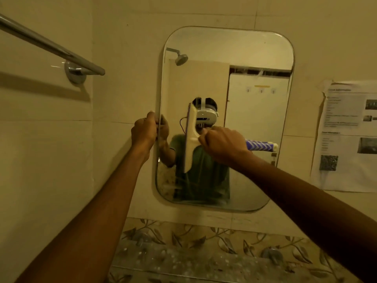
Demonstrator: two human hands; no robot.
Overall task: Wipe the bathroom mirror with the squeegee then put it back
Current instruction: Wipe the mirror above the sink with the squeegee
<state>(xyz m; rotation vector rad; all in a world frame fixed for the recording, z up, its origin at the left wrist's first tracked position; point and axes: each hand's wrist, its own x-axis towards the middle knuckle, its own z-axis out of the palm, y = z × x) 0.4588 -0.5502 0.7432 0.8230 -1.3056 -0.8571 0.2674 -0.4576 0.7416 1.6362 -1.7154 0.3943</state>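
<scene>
Wall: beige tiles (126,78) behind rounded wall mirror (255,123).
Left hand (143,130): grips mirror edge.
Right hand (223,142): grips white, blue-handled squeegee (190,139).
Progress: seemingly mid-wipe; putting back remains.

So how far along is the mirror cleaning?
The squeegee is already picked up: the right hand grips its handle, blade upright on the mirror, while the left hand holds the mirror's left edge. Smears show near the bottom; putting it back is left.

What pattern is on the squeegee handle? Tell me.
Squeegee handle: blue with white chevrons, head view.
</scene>
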